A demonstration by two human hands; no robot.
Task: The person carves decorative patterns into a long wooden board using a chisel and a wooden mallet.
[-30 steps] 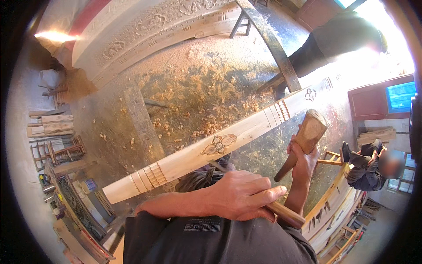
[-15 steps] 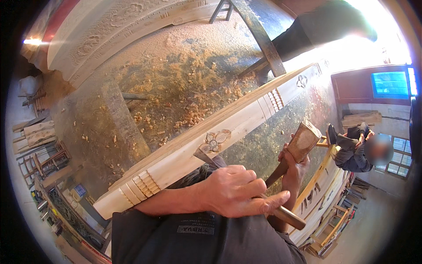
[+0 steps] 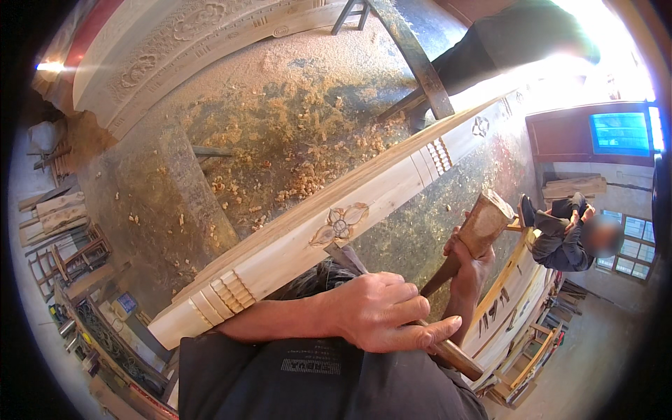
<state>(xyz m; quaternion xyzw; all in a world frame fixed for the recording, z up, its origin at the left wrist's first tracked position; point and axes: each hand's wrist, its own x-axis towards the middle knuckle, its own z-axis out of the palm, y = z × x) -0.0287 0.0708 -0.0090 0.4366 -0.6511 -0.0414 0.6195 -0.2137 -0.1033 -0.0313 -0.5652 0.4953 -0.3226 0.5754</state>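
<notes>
A long pale wooden beam point(image 3: 392, 203) runs diagonally across in front of me, its face carved with a flower point(image 3: 340, 223) and bands of rounded ridges. My left hand point(image 3: 381, 311) is closed round a chisel point(image 3: 348, 260); its wooden handle sticks out past my fingers at the lower right. The blade's tip lies at the beam's lower edge, just below the flower; whether it touches the wood I cannot tell. To the right, my right hand point(image 3: 470, 260) grips a wooden mallet point(image 3: 484, 222), its head raised and apart from the chisel.
Wood shavings point(image 3: 308, 180) litter the floor beyond the beam. A trestle point(image 3: 420, 66) stands near its far end, and a large carved panel point(image 3: 161, 59) at upper left. A person point(image 3: 567, 234) sits at right near stacked boards point(image 3: 504, 301). Tools and timber line the left side.
The chisel's tip has shifted from the flower's left petal to the right and downward. My left hand has moved slightly with it, while my right hand and the mallet stay almost still.
</notes>
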